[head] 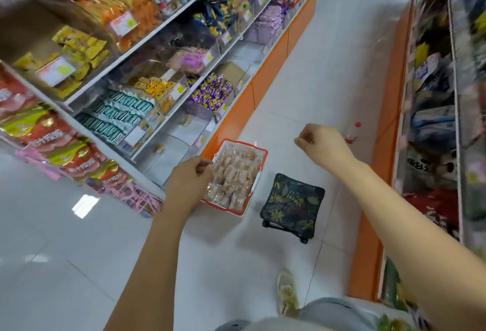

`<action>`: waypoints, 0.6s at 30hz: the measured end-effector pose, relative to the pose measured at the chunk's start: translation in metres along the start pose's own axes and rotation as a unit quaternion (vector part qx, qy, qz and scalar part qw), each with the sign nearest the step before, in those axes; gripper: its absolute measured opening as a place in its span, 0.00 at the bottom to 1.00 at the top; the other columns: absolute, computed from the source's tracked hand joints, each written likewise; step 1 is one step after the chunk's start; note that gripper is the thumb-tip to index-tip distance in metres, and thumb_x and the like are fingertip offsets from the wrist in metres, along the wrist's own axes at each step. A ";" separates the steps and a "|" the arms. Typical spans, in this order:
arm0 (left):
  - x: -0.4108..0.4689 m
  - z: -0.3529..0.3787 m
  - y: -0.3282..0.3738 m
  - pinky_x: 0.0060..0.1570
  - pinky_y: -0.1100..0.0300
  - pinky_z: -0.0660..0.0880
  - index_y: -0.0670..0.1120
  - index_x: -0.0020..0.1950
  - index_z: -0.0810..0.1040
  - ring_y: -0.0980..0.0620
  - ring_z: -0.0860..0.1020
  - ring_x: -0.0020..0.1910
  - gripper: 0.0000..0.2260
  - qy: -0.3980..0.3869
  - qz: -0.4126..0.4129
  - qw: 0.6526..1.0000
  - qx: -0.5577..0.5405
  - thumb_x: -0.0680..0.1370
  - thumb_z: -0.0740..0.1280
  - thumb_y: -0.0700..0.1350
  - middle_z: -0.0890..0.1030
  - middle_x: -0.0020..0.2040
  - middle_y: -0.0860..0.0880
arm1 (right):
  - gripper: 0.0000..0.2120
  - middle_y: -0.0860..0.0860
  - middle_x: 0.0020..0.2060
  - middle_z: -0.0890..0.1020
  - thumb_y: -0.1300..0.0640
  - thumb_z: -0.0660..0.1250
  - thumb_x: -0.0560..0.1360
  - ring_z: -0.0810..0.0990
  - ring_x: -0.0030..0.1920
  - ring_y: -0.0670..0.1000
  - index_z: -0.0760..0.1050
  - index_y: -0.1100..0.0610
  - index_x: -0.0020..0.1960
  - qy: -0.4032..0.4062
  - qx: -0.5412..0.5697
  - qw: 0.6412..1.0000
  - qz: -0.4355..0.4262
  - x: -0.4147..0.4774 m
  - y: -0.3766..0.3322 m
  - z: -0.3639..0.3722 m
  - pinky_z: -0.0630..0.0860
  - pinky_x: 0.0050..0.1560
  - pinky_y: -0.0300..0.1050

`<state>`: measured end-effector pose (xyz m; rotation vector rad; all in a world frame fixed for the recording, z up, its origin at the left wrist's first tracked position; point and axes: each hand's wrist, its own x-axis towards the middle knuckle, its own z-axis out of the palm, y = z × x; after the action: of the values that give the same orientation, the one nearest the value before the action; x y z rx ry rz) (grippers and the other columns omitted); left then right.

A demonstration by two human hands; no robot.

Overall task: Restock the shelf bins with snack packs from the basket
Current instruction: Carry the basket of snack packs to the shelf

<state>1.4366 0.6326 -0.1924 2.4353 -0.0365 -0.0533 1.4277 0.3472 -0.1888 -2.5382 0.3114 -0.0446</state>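
Observation:
A red-and-white basket (pixel 259 150) stands on the floor by the orange shelf base, filled with several clear-wrapped brownish snack packs (pixel 231 175). My left hand (pixel 188 181) hangs just left of the basket's rim with fingers curled; I cannot see anything in it. My right hand (pixel 319 144) is out over the aisle floor to the right of the basket, fingers curled, holding nothing visible. The clear shelf bins (pixel 168 146) on the lowest left shelf hold only a few packs.
A low stool with a dark leaf-pattern cushion (pixel 294 203) stands right of the basket. A small bottle with a red cap (pixel 352 133) sits on the floor near the right shelf. Stocked shelves line both sides of the aisle. My shoe (pixel 288 291) is on the tiles.

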 end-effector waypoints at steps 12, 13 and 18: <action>0.114 0.028 -0.026 0.37 0.69 0.69 0.46 0.53 0.80 0.53 0.77 0.44 0.07 -0.007 -0.085 0.996 0.024 0.78 0.64 0.44 0.80 0.46 0.49 | 0.09 0.55 0.44 0.82 0.52 0.64 0.78 0.79 0.45 0.55 0.77 0.58 0.49 -0.071 -0.019 0.997 -0.010 0.144 0.001 0.048 0.76 0.43 0.45; 0.121 0.030 -0.031 0.38 0.68 0.70 0.46 0.53 0.80 0.53 0.77 0.44 0.07 -0.012 -0.086 0.996 0.027 0.79 0.64 0.43 0.80 0.46 0.49 | 0.09 0.55 0.44 0.82 0.52 0.64 0.77 0.79 0.45 0.55 0.77 0.58 0.49 -0.074 -0.023 0.997 -0.013 0.154 0.000 0.052 0.76 0.43 0.45; 0.181 0.039 -0.060 0.49 0.59 0.75 0.45 0.52 0.80 0.50 0.78 0.46 0.07 -0.026 -0.107 0.994 0.028 0.78 0.65 0.44 0.80 0.45 0.49 | 0.10 0.56 0.44 0.83 0.52 0.64 0.77 0.79 0.46 0.57 0.77 0.59 0.50 -0.089 -0.043 0.995 -0.021 0.224 -0.016 0.078 0.76 0.45 0.47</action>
<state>1.6157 0.6458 -0.2661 2.4851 0.2030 -0.2145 1.6565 0.3504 -0.2531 -2.6109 0.1921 0.1814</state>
